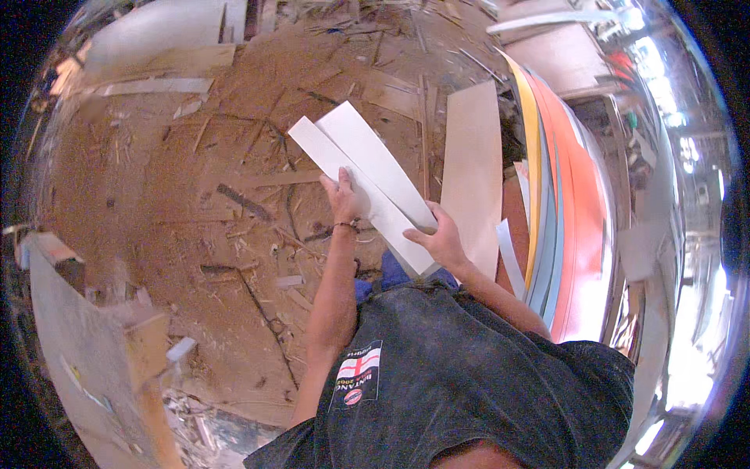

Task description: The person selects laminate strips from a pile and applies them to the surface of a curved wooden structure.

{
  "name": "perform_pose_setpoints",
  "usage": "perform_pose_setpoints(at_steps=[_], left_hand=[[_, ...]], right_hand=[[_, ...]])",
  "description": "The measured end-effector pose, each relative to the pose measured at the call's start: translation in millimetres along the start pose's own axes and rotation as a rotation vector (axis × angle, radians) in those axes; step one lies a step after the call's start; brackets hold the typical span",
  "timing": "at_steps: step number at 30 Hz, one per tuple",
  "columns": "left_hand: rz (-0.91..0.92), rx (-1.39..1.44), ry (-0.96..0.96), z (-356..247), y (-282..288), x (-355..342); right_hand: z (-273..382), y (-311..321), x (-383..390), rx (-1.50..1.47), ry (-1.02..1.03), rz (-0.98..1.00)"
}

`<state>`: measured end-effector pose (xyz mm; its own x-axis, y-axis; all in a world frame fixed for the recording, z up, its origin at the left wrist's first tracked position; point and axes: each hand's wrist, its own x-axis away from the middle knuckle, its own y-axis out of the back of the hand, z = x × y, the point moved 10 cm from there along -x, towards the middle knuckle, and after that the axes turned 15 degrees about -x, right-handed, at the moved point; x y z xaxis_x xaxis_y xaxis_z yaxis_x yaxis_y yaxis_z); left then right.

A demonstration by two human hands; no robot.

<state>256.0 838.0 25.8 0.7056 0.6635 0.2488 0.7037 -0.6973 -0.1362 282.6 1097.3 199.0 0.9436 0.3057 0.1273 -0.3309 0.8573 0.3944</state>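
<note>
Two white flat strips, apparently board, slant across in front of my body, their far ends pointing up and left. The narrower strip (381, 209) lies along the left side of the wider strip (373, 156), partly overlapping it, with a thin dark gap between them. My left hand (344, 199) grips the narrower one at its left edge, thumb on top. Toward the near end, my right hand (444, 238) clasps the right edge of the wider strip, its thumb reaching across the top. Fingers beneath both strips are hidden.
A long pale board (471, 156) lies to the right of the strips. Beyond it stand several curved-looking sheets, including an orange sheet (574, 211) and a yellow one (531, 141). Wood scraps litter the brown ground (172, 172). A pale panel (86, 344) stands at lower left.
</note>
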Motion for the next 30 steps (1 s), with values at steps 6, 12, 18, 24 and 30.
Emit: perform_pose_setpoints(at_steps=[6,12,18,24,30], left_hand=[[0.034,-0.036,0.069,-46,3,7],[0.583,0.455,0.516,-32,-45,70],[0.786,0.333,0.563,13,-76,99],[0.839,0.014,0.589,14,-122,126],[1.041,-0.027,0.584,23,-167,168]], right_hand=[[-2,-31,-20,-0.125,-0.116,0.251],[7,2,-13,-0.093,0.009,0.056],[-37,43,39,-0.129,-0.005,-0.268],[-78,72,143,-0.014,-0.391,-0.511],[-71,91,207,-0.292,-0.389,-0.710]])
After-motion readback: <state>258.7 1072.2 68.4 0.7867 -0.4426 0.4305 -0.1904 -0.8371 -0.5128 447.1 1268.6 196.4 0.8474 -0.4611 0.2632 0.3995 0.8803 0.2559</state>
